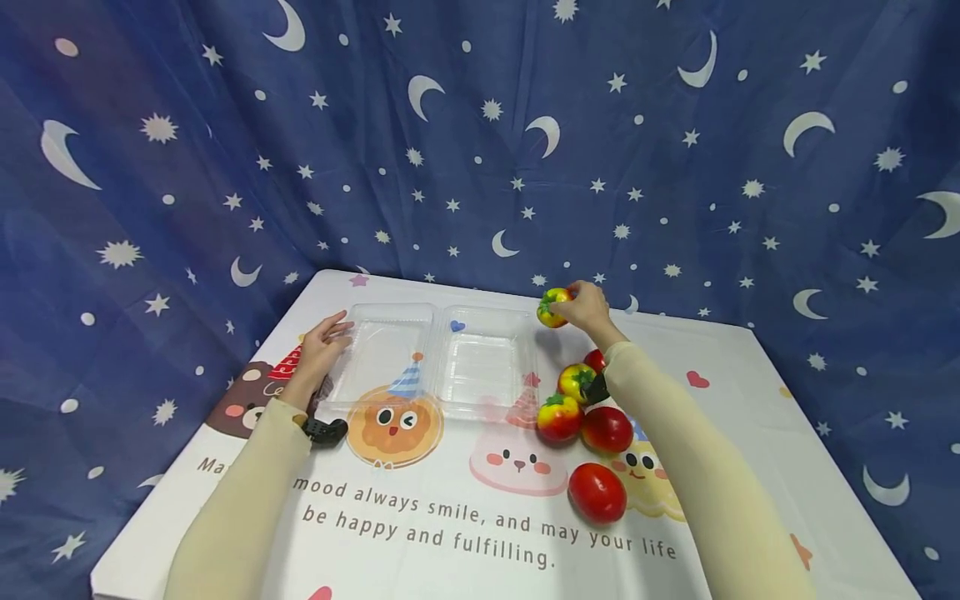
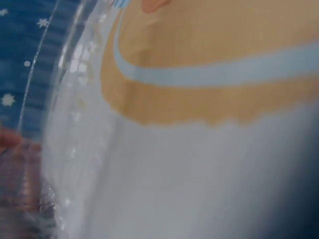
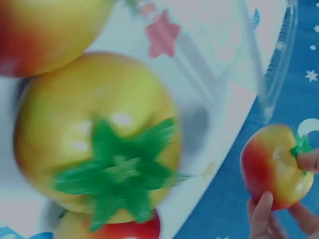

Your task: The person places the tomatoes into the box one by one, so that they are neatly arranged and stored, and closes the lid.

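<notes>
A hinged clear plastic container [image 1: 487, 363] lies spread open on the table, its two halves side by side. My left hand [image 1: 321, 350] rests at the outer edge of its left half, fingers fairly straight against the plastic. In the left wrist view, part of that hand [image 2: 31, 172] shows blurred through the clear wall. Beyond the container's far right corner, my right hand [image 1: 587, 310] pinches a yellow-red persimmon [image 1: 552, 308] with a green leafy top, held above the table. The right wrist view shows thumb and fingers around this persimmon [image 3: 274, 167].
More yellow-red persimmons [image 1: 559, 418] sit right of the container, one partly behind the right wrist strap. Beside them are a dark red fruit [image 1: 607, 430], a red tomato-like fruit [image 1: 597, 493] nearer me, and another red fruit [image 1: 595, 360]. A blue curtain [image 1: 480, 150] hangs behind the table.
</notes>
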Action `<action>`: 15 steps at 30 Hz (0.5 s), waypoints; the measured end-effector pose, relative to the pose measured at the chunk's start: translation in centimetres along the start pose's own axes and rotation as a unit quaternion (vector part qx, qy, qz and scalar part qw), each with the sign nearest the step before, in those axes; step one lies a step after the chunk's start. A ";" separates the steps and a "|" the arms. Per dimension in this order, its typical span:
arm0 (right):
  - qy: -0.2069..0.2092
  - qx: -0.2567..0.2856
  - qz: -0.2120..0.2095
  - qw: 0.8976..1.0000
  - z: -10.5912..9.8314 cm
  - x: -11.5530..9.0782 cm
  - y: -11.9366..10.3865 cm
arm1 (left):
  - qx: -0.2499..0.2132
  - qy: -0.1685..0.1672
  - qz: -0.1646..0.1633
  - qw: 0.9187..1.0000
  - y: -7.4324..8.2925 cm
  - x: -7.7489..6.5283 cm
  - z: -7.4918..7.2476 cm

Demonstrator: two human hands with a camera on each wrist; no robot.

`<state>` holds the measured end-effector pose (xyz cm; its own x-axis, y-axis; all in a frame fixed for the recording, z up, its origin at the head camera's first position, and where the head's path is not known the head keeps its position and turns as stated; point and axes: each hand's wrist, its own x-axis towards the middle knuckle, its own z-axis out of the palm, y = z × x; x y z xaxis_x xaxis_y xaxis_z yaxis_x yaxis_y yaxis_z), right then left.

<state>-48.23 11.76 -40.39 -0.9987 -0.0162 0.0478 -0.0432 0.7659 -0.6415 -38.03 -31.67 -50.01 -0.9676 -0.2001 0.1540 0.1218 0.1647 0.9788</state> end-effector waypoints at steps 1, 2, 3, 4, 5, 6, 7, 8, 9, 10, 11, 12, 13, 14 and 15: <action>-0.012 0.007 -0.018 1.000 0.0 0.1 -0.3 | 0.001 0.000 -0.001 1.000 0.3 -0.2 0.1; -0.027 0.015 -0.035 0.999 0.1 0.2 -0.7 | 0.005 -0.001 -0.002 1.000 0.4 -0.3 0.1; -0.045 0.023 -0.050 0.997 0.2 0.2 -1.2 | 0.009 -0.001 -0.003 1.000 0.6 -0.5 0.2; -0.061 0.027 -0.067 0.995 0.4 0.2 -1.6 | 0.012 -0.002 -0.002 1.000 0.7 -0.6 0.2; -0.079 0.031 -0.084 0.993 0.7 0.2 -2.0 | 0.013 -0.003 0.000 1.000 0.8 -0.7 0.3; -0.094 0.031 -0.100 0.990 1.0 0.1 -2.4 | 0.015 -0.005 0.002 1.000 0.8 -0.7 0.3; -0.106 0.029 -0.114 0.987 1.3 0.1 -2.9 | 0.016 -0.006 0.003 1.000 0.9 -0.7 0.3; -0.120 0.027 -0.126 0.984 1.6 0.0 -3.4 | 0.018 -0.007 0.007 1.000 0.8 -0.7 0.3; -0.134 0.022 -0.139 0.981 2.0 0.0 -3.8 | 0.021 -0.007 0.010 1.000 0.8 -0.7 0.3; -0.149 0.018 -0.149 0.977 2.4 -0.1 -4.2 | 0.022 -0.007 0.010 1.000 0.8 -0.7 0.3; -0.163 0.014 -0.157 0.974 2.8 -0.1 -4.5 | 0.027 -0.007 0.012 1.000 0.7 -0.6 0.2; -0.177 0.010 -0.166 0.970 3.2 -0.2 -4.9 | 0.029 -0.006 0.011 1.000 0.7 -0.6 0.2; -0.188 0.005 -0.173 0.967 3.7 -0.2 -5.2 | 0.033 -0.006 0.012 0.999 0.6 -0.6 0.2; -0.197 -0.002 -0.181 0.964 4.1 -0.3 -5.4 | 0.036 -0.006 0.012 0.999 0.6 -0.6 0.2; -0.204 -0.008 -0.186 0.961 4.5 -0.4 -5.6 | 0.034 -0.005 0.011 0.999 0.6 -0.7 0.2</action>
<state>-47.74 4.59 -40.23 -0.8409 -0.5400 -0.0347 -0.4030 0.6678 -0.6258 -37.34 -31.21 -49.55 -0.9673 -0.1853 0.1734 0.1278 0.2345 0.9637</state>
